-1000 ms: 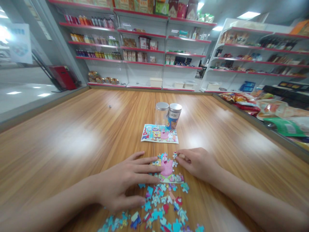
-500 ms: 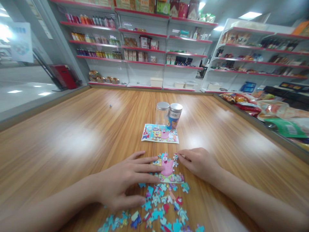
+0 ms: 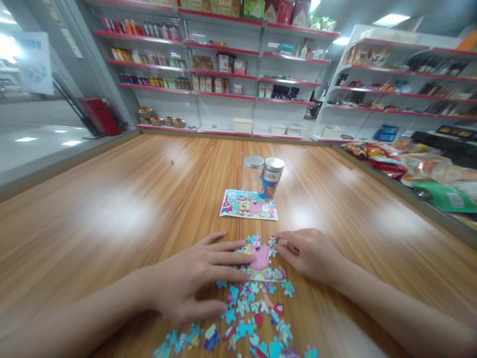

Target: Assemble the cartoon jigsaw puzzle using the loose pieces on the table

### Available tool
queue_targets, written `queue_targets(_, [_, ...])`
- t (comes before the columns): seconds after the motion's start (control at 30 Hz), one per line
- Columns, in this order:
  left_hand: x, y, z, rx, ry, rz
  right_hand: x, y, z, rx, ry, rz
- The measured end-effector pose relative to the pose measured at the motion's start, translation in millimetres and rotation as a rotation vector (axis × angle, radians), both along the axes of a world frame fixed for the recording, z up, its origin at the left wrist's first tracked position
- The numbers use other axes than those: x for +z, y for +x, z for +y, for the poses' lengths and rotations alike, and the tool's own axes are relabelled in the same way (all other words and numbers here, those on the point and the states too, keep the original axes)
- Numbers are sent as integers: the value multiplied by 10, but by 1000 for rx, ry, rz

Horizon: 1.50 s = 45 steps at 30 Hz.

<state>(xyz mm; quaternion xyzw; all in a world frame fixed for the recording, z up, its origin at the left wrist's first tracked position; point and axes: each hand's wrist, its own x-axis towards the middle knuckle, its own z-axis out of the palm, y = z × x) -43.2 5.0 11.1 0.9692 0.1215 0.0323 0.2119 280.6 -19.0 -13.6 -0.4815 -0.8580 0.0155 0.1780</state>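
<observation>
Presently, a partly joined puzzle (image 3: 260, 262) lies on the wooden table (image 3: 122, 179), in the near part and about the middle of the view. It shows a pink star figure and, at its left, a part of a yellow one. The left hand (image 3: 194, 271) is laid flat with its fingers apart; the fingertips rest over the left side of the puzzle, and the thumb stays out toward the loose pieces. The right hand (image 3: 316, 256) is at the other side, with its fingers curled and the tips brought near together at a small puzzle piece (image 3: 272, 240) beside the upper right of the pink figure. Whether these fingers pinch this piece or only touch it, I cannot tell.

Below the puzzle, many loose pieces (image 3: 245, 328), mostly light blue, are scattered toward the lower edge of the view. Beyond the hands lies a printed sheet (image 3: 248, 209) with similar cartoon figures. At its far edge stand a clear jar (image 3: 252, 174) with a silvery lid and, just beside it, a blue-and-white can (image 3: 270, 185), both upright.
</observation>
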Motion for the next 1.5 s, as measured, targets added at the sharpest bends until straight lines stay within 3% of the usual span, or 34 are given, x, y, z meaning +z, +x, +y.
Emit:
queue_targets(0.27, [-8, -1, 5, -1, -5, -35, -34, 60, 52, 106, 0, -41])
queue_targets(0.67, [-11, 5, -6, 7, -8, -25, 24, 16, 39, 61, -76, 23])
queue_targets(0.8, [-17, 8, -5, 11, -23, -90, 74, -7, 58, 9, -159, 108])
queue_targets(0.93, [-7, 16, -3, 9, -17, -84, 184, -15, 195, -36, -364, 196])
queue_targets(1.07, [13, 19, -8, 23, -5, -82, 305, -74, 348, -183, -548, 209])
queue_targets(1.27, [15, 9, -4, 15, 36, -47, 348, -315, 288, -261, -272, -49])
queue_targets(1.5, [14, 4, -4, 18, 42, -30, 265, -297, 277, -224, -341, 69])
